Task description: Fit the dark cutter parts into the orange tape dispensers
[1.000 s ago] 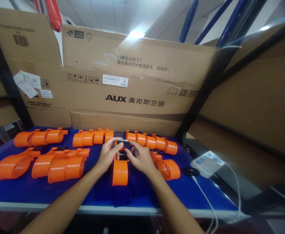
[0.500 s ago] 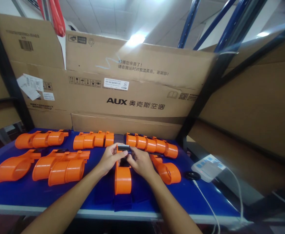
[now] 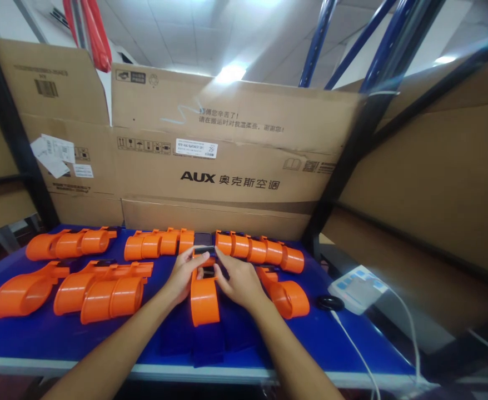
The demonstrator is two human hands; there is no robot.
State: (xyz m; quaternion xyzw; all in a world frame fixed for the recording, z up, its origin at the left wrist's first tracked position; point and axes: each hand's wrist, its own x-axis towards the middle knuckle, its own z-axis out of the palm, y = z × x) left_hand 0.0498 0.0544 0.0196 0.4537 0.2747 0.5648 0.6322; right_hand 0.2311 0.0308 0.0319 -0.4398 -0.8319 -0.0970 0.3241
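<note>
An orange plastic ring-shaped holder [image 3: 204,303] is held up over the near middle of the blue tabletop, its ring hanging low. My left hand [image 3: 184,272] is closed round its upper arm, with the thumb across the front. A dark strip [image 3: 204,250] lies along the holder's top end, under that thumb. My right hand [image 3: 239,278] grips the holder's right side, its index finger at the end of the strip and its thumb lower, near the ring. What the right fingers touch behind the part is hidden. Dark blue flat pieces [image 3: 208,347] lie below the holder.
Several similar orange holders [image 3: 114,297] stand in rows at left, and more [image 3: 256,250] at back right. A white device [image 3: 358,289] with a cable and a black round object [image 3: 330,303] sit at right. A cardboard wall [image 3: 227,205] closes the back.
The holder has shifted slightly left and up and tilted a little. My right thumb and index finger have moved apart at its side. The view has tipped slightly.
</note>
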